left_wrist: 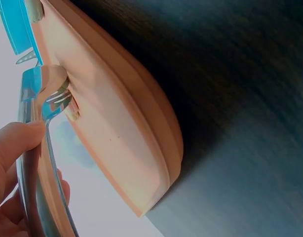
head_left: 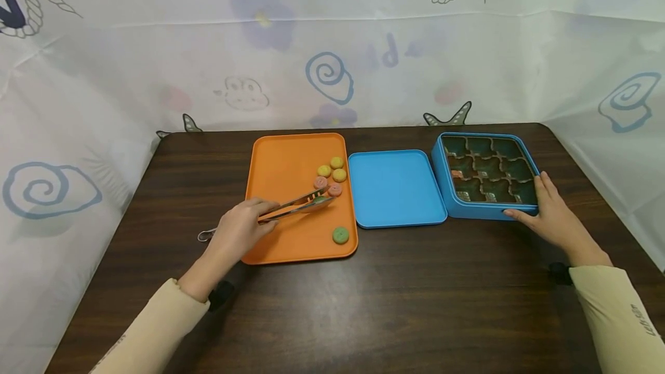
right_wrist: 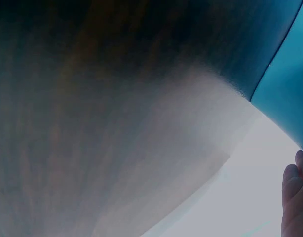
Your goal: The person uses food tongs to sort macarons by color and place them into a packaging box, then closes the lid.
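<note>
Tongs [head_left: 293, 210], pinched in your left hand [head_left: 240, 227], point between two and three o'clock — tips narrow about a green piece [head_left: 319, 199] on the orange tray [head_left: 291, 157]; your right hand [head_left: 555, 221], farther, at three o'clock, touches the blue box [head_left: 485, 211].

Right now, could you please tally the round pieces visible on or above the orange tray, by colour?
Yellow pieces: 3
Pink pieces: 2
Green pieces: 2 (one partly hidden by the tongs)
Total: 7
</note>
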The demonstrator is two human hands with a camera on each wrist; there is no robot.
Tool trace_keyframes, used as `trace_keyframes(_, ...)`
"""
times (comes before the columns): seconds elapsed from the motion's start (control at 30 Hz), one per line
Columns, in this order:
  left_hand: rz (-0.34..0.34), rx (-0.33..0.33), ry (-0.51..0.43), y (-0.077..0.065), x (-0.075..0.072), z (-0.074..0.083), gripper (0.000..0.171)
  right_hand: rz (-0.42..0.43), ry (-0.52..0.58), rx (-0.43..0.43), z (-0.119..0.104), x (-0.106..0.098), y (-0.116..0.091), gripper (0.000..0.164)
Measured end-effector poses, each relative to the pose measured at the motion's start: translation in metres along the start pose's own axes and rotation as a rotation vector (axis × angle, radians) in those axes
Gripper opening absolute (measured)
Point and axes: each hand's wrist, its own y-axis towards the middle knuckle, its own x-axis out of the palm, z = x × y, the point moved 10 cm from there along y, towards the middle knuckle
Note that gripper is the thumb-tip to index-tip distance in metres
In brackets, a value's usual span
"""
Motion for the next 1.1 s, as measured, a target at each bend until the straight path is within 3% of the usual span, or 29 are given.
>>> trace_keyframes(0.77, 0.083, 0.052, 0.01, 0.001, -0.01, 0.007, 0.022, 0.004, 0.002, 0.008, 0.0, 0.0, 0.001, 0.111)
trace_keyframes(1.1, 0.121, 0.087, -0.016, 0.016, -0.018, 0.025, 0.025, 0.007, 0.004, 0.001, -0.001, -0.001, 0.001, 0.111)
